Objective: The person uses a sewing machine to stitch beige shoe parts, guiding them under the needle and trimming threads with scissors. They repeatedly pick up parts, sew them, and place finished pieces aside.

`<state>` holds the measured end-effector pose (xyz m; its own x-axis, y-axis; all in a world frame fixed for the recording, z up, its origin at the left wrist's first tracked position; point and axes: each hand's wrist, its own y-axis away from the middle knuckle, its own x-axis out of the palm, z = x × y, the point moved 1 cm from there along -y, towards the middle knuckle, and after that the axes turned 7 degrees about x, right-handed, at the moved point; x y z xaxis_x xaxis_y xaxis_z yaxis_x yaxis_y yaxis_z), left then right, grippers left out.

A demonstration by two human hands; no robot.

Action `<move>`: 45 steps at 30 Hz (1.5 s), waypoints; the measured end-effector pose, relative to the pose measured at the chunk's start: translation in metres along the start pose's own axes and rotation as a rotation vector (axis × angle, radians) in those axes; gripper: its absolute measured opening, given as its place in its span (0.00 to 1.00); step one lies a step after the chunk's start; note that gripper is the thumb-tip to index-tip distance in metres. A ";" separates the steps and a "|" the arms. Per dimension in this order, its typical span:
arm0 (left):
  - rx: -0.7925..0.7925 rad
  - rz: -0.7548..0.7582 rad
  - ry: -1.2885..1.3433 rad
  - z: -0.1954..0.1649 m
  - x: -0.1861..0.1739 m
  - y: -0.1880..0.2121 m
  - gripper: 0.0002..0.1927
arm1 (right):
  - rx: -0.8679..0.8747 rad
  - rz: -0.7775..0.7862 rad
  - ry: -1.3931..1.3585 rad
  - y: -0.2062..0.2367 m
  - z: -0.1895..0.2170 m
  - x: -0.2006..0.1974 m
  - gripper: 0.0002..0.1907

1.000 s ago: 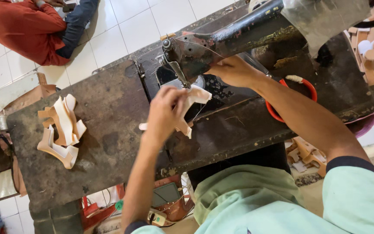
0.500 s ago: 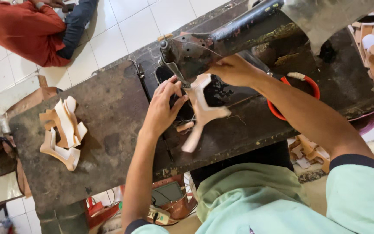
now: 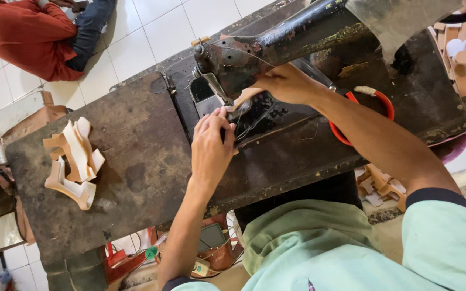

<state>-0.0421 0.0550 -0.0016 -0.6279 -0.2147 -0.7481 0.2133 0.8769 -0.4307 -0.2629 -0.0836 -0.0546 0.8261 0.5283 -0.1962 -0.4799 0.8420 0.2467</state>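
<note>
Left hand (image 3: 211,143) pressed flat, right hand (image 3: 284,83) pinching the tan leather piece (image 3: 242,98) under the black sewing machine (image 3: 276,46), upper centre.

black sewing machine (image 3: 276,46); tan leather pieces (image 3: 74,161) — red bowl (image 3: 373,116)

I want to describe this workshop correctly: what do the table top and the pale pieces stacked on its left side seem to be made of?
Table top: probably wood, dark and worn, with stains and rough edges. Stacked pieces: likely leather or similar sheet, tan faces, pale cut edges, matte.
</note>
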 end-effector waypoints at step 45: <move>0.158 0.115 0.014 0.019 -0.016 -0.018 0.12 | -0.254 0.093 -0.082 0.005 0.023 0.004 0.11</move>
<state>-0.0216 0.0341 0.0082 -0.6024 -0.1103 -0.7905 0.3986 0.8165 -0.4177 -0.2549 -0.0795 -0.0327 0.7912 0.6028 -0.1036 -0.6050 0.7962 0.0124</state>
